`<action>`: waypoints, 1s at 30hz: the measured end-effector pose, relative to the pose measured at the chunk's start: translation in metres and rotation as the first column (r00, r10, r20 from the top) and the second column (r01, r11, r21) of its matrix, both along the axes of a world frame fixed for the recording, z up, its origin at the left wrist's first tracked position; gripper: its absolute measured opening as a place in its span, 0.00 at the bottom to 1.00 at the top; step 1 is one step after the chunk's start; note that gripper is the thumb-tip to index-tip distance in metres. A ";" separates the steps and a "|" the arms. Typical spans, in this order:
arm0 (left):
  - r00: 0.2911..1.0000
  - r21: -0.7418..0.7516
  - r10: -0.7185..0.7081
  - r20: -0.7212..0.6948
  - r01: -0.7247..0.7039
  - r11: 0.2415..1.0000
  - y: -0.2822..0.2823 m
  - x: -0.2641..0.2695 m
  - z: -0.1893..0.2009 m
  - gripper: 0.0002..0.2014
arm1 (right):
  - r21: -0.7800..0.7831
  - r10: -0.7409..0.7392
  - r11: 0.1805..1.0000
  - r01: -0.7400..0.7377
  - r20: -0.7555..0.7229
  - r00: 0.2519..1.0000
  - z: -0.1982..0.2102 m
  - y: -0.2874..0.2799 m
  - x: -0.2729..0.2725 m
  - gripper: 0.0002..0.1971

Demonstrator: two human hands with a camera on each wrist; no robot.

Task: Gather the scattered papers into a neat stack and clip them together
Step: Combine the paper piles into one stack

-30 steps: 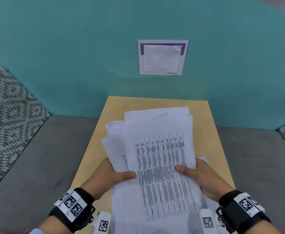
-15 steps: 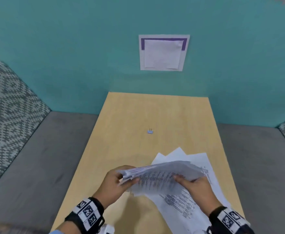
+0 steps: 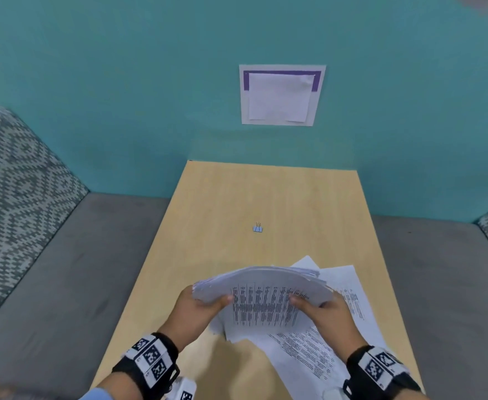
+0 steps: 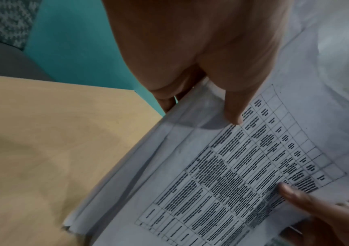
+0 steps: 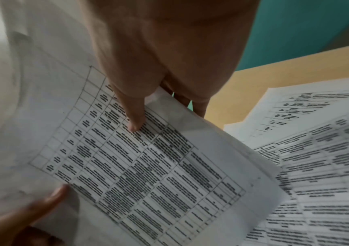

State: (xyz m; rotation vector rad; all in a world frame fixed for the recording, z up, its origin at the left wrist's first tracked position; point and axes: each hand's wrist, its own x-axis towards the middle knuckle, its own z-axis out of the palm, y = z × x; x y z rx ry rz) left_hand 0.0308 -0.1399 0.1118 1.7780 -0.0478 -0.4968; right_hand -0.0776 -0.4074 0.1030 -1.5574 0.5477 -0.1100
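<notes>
Both hands hold a bundle of printed papers (image 3: 263,298) above the near part of the wooden table (image 3: 222,212); the bundle arches upward and its top sheet shows a printed grid. My left hand (image 3: 199,307) grips the bundle's left edge, thumb on top (image 4: 232,114). My right hand (image 3: 323,313) grips the right edge, thumb on top (image 5: 135,123). More loose sheets (image 3: 349,290) lie on the table under and right of the bundle (image 5: 317,149). A small blue binder clip (image 3: 258,228) lies alone at the table's middle, beyond the hands.
A teal wall (image 3: 121,96) rises behind the table, with a white and purple sheet (image 3: 281,95) stuck on it. Grey seat cushions (image 3: 63,284) flank the table, and patterned upholstery (image 3: 12,183) stands at far left and far right.
The bundle, first held up flat towards the camera and hiding the table, has tipped down low over the table's near end. The clip and loose sheets came into sight. Both hands kept their grip.
</notes>
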 end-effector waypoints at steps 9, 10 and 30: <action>0.984 0.055 -0.119 0.131 0.113 0.992 0.005 0.012 0.021 0.14 | 0.001 0.009 1.000 -0.009 0.014 1.000 0.001 -0.006 0.004 0.16; 0.980 0.100 -0.135 0.148 0.121 0.988 0.007 0.013 0.023 0.14 | 0.024 -0.003 1.000 0.003 -0.009 1.000 -0.003 -0.005 0.004 0.15; 0.813 0.413 -0.502 0.296 0.365 0.834 0.010 0.044 0.114 0.07 | -0.323 -0.127 0.944 0.065 -0.176 0.976 0.017 -0.059 0.000 0.41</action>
